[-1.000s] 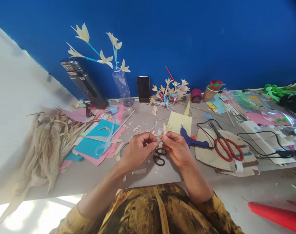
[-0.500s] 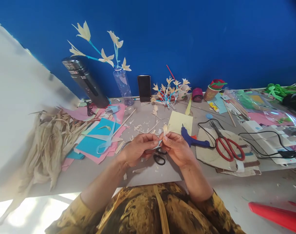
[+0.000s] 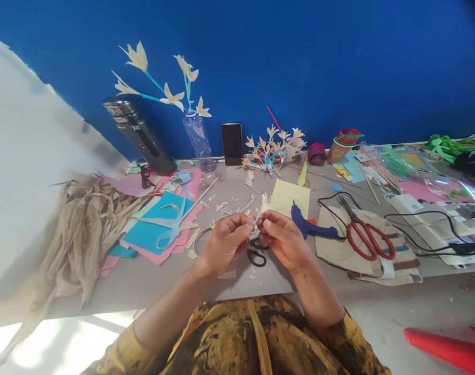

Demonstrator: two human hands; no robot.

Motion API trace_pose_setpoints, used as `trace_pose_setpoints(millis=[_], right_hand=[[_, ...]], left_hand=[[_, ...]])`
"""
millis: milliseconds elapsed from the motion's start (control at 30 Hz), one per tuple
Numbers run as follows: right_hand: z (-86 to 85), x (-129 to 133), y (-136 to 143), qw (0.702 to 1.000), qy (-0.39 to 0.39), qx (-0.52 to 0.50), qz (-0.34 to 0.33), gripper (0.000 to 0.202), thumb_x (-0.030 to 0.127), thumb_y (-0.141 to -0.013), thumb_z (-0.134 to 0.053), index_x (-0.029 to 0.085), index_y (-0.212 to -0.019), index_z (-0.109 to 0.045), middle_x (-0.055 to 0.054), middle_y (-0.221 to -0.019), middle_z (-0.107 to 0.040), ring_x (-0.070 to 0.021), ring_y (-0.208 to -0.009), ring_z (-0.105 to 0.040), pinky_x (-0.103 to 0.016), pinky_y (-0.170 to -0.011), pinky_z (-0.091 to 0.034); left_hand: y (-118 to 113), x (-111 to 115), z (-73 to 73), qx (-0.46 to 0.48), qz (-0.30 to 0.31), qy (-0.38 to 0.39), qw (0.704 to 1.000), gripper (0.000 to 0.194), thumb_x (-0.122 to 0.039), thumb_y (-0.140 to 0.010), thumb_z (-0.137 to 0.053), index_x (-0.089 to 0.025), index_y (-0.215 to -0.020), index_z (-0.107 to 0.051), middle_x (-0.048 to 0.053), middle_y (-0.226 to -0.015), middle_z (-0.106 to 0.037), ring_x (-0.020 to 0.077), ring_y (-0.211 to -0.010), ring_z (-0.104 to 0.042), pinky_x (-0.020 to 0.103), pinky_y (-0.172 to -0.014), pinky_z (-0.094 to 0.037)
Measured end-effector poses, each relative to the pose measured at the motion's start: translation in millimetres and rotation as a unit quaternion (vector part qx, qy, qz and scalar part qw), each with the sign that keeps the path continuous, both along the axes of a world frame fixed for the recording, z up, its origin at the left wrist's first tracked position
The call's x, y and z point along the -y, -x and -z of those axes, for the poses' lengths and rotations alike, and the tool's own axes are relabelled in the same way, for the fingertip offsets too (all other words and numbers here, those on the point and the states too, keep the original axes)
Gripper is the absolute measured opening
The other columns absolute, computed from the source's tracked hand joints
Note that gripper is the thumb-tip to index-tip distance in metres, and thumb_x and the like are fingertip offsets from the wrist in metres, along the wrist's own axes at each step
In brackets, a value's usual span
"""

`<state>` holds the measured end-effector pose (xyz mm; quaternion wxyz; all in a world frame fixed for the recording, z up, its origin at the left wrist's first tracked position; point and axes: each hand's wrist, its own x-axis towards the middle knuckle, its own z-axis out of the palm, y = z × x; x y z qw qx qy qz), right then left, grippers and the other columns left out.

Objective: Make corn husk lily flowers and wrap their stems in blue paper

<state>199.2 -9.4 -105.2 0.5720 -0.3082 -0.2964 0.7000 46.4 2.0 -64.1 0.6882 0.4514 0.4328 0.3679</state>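
Note:
A small cream flower [image 3: 264,204] with a light blue stem stands up between my fingertips at the middle of the table. My left hand [image 3: 230,237] pinches the stem's lower part from the left. My right hand [image 3: 282,237] is closed on the flower's base from the right, and the fingertips of both hands nearly touch. Black-handled scissors [image 3: 257,258] lie just below and between my hands, partly hidden by them. Beyond my hands a loose cream flower [image 3: 249,179] lies among scraps. A yellow paper square [image 3: 290,197] and a blue glue gun [image 3: 313,227] are right of my right hand.
Red-handled scissors [image 3: 368,237] rest on a folded cloth [image 3: 331,250], beside a white power strip [image 3: 428,226]. Blue paper [image 3: 157,221] and dried husks [image 3: 75,239] are at the left. Behind stand a flask [image 3: 146,138], a bottle [image 3: 198,140], a phone [image 3: 232,144] and small flowers [image 3: 271,151].
The flower and its stem have turned a little between my fingers, and my left hand has rolled slightly. The whole view has shifted slightly, with the table lower in the picture.

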Motion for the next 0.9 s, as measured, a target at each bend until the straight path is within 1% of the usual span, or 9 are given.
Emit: trace_pose_setpoints(millis=[133, 200, 333, 433, 533, 600, 700, 800, 900], right_hand=[[2.0, 2.9, 7.2, 0.998, -0.004, 0.015, 0.059, 0.027, 0.033, -0.065, -0.091, 0.019, -0.074, -0.071, 0.002, -0.072, -0.061, -0.0070, -0.057, -0.044, -0.019, -0.052, -0.038], [1.5, 3.7, 8.7, 0.996, -0.001, 0.033, 0.081, 0.026, 0.032, -0.065, -0.091, 0.019, -0.068, -0.069, 0.002, -0.070, -0.062, -0.0075, -0.057, -0.045, -0.020, -0.053, -0.039], [-0.9, 4.3, 6.1, 0.998, 0.007, 0.014, 0.062, 0.024, 0.032, -0.065, -0.090, 0.020, -0.069, -0.071, 0.002, -0.067, -0.062, -0.0082, -0.058, -0.046, -0.020, -0.052, -0.037], [-2.4, 4.4, 2.6, 0.999, 0.013, -0.010, 0.035, 0.024, 0.033, -0.064, -0.091, 0.020, -0.070, -0.072, 0.001, -0.070, -0.063, -0.0100, -0.060, -0.050, -0.023, -0.055, -0.040], [-3.6, 4.3, 0.2, 1.000, 0.011, -0.020, 0.008, 0.027, 0.038, -0.063, -0.091, 0.019, -0.072, -0.073, 0.000, -0.069, -0.063, -0.0113, -0.060, -0.052, -0.025, -0.057, -0.042], [-3.5, 4.5, 0.1, 1.000, 0.011, -0.020, -0.001, 0.029, 0.040, -0.064, -0.091, 0.019, -0.075, -0.074, 0.000, -0.070, -0.063, -0.0111, -0.060, -0.051, -0.024, -0.056, -0.041], [-1.5, 5.1, 2.9, 1.000, 0.001, 0.007, 0.003, 0.031, 0.043, -0.066, -0.089, 0.020, -0.081, -0.075, 0.000, -0.074, -0.065, -0.0102, -0.060, -0.049, -0.023, -0.055, -0.038], [0.5, 5.7, 6.2, 0.999, -0.008, 0.031, 0.041, 0.029, 0.040, -0.064, -0.090, 0.020, -0.074, -0.072, 0.001, -0.072, -0.064, -0.0106, -0.061, -0.049, -0.024, -0.058, -0.040], [-0.9, 5.6, 5.5, 0.999, 0.002, 0.023, 0.049, 0.029, 0.037, -0.064, -0.091, 0.020, -0.065, -0.067, 0.002, -0.069, -0.063, -0.0114, -0.062, -0.050, -0.024, -0.060, -0.041]], left_hand=[[-1.8, 7.2, -4.7, -0.141, -0.050, -0.089, 0.985, 0.023, -0.034, -0.079, -0.069, -0.017, -0.067, -0.057, -0.007, -0.048, -0.041, 0.0068, -0.047, -0.031, 0.022, -0.046, -0.023], [-2.1, 9.5, -5.4, -0.152, -0.058, -0.101, 0.982, 0.026, -0.034, -0.079, -0.069, -0.017, -0.065, -0.057, -0.007, -0.049, -0.041, 0.0066, -0.047, -0.031, 0.022, -0.046, -0.023], [1.0, 6.9, -1.3, -0.020, -0.005, -0.005, 1.000, 0.035, -0.042, -0.072, -0.079, -0.016, -0.066, -0.057, -0.008, -0.049, -0.037, 0.0046, -0.045, -0.028, 0.021, -0.044, -0.020], [5.2, 0.9, 2.3, 0.069, 0.058, 0.102, 0.991, 0.040, -0.042, -0.067, -0.084, -0.015, -0.065, -0.055, -0.010, -0.050, -0.030, 0.0021, -0.043, -0.020, 0.019, -0.042, -0.013], [7.3, -3.0, 3.3, 0.096, 0.112, 0.155, 0.977, 0.037, -0.039, -0.069, -0.085, -0.014, -0.069, -0.058, -0.011, -0.050, -0.029, 0.0012, -0.043, -0.017, 0.017, -0.042, -0.011], [6.3, -2.9, 2.9, 0.100, 0.108, 0.154, 0.977, 0.035, -0.037, -0.069, -0.085, -0.014, -0.071, -0.059, -0.010, -0.050, -0.033, 0.0007, -0.042, -0.018, 0.017, -0.041, -0.011], [2.1, 0.5, 2.4, 0.089, 0.053, 0.114, 0.988, 0.037, -0.037, -0.066, -0.087, -0.014, -0.067, -0.057, -0.008, -0.052, -0.039, 0.0003, -0.042, -0.022, 0.017, -0.041, -0.014], [-1.2, 3.7, 3.4, 0.067, 0.015, 0.072, 0.995, 0.038, -0.040, -0.066, -0.086, -0.014, -0.064, -0.058, -0.008, -0.050, -0.037, 0.0013, -0.042, -0.025, 0.019, -0.041, -0.016], [0.3, 2.9, 4.5, 0.073, 0.028, 0.070, 0.995, 0.038, -0.040, -0.067, -0.086, -0.013, -0.064, -0.059, -0.008, -0.051, -0.038, 0.0009, -0.042, -0.024, 0.019, -0.042, -0.015]])
